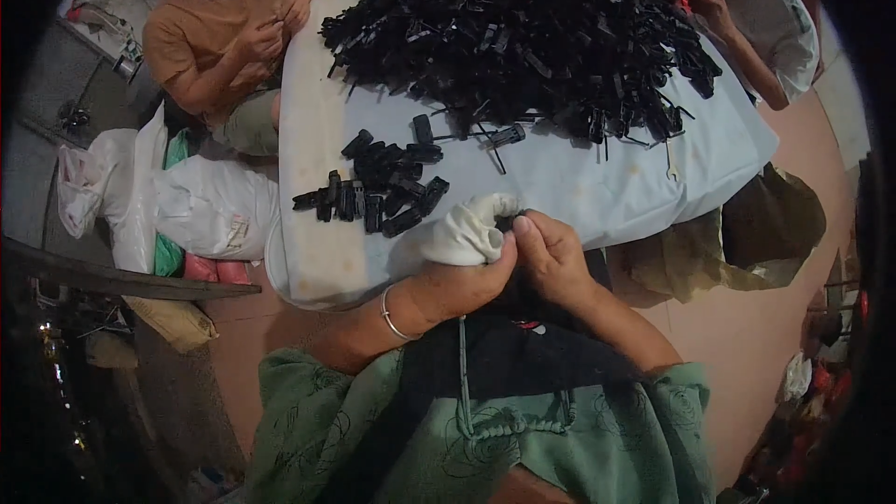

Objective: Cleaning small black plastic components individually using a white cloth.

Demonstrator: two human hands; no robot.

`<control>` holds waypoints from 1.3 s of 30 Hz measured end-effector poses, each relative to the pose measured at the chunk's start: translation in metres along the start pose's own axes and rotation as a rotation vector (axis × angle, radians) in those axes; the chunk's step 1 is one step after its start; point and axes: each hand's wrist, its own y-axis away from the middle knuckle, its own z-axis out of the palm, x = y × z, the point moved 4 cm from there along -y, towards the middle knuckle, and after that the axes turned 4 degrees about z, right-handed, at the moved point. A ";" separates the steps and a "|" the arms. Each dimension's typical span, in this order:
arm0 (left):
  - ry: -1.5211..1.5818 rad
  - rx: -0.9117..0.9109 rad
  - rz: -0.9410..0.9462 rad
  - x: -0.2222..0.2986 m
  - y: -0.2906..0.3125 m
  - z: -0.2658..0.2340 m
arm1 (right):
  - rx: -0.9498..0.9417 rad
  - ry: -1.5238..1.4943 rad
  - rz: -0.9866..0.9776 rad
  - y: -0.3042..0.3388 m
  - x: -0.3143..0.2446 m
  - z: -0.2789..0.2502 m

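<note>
Close to the table's near edge, my left hand (467, 261) and my right hand (557, 259) meet with their fingers curled together. A white glove (464, 232) covers the fingers of the left hand, and a bracelet (390, 315) circles that wrist. Bare thumb and fingers of my right hand pinch at a small black part (509, 222), mostly hidden between both hands. Left of them lies a small heap of black plastic pieces (387, 177). One black piece with thin prongs (505, 136) rests just beyond my hands.
A large pile of black parts (523, 37) covers the far side of the pale-covered table (322, 257). Near its right edge lies a small wrench (672, 161). Two people sit across, left and right. White bags (210, 205) stand left; a brown sack (775, 229) sits right.
</note>
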 end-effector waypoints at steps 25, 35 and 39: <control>0.510 -0.183 -0.419 -0.014 -0.006 0.001 | -0.162 0.220 -0.085 -0.010 -0.027 -0.013; -0.120 -0.009 0.091 -0.013 -0.004 -0.006 | -0.159 0.063 -0.030 -0.019 -0.007 0.014; -0.156 0.035 0.095 -0.008 -0.006 -0.016 | -0.213 -0.041 0.011 -0.025 -0.010 0.011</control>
